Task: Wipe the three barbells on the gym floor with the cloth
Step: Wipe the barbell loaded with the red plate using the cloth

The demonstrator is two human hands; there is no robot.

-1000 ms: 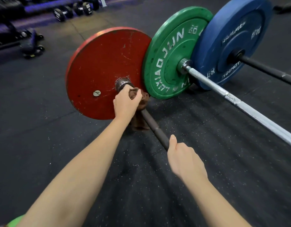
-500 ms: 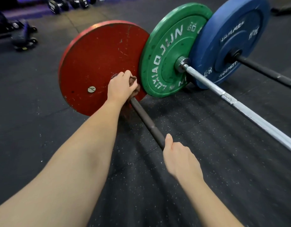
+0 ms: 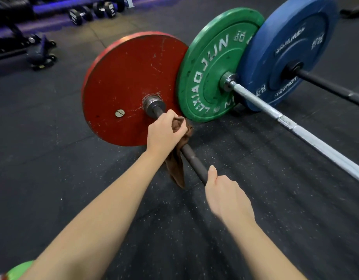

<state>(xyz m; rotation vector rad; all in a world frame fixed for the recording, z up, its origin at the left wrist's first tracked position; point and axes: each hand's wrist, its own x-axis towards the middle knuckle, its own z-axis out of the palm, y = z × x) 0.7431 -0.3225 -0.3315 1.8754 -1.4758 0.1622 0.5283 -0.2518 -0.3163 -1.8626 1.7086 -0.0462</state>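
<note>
Three barbells lie side by side on the black rubber floor. The nearest has a red plate [image 3: 126, 85] and a dark bar [image 3: 191, 158]. My left hand [image 3: 164, 134] grips a brown cloth [image 3: 177, 166] wrapped round that bar, a short way from the steel collar [image 3: 153, 105]; the cloth's tail hangs down. My right hand [image 3: 225, 195] grips the same bar lower down, thumb along it. Behind lie the barbell with the green plate [image 3: 211, 63] and silver bar [image 3: 296, 128], and the one with the blue plate [image 3: 292, 47] and black bar [image 3: 332, 87].
Dumbbells [image 3: 93, 12] line the far wall at the top left. A dark bench on wheels [image 3: 39, 51] stands at the left. Speckled rubber flooring [image 3: 53, 158] spreads around the barbells.
My left hand with the cloth slid up against the red plate's collar, then back down the bar, baring the collar. My right hand kept its hold on the bar.
</note>
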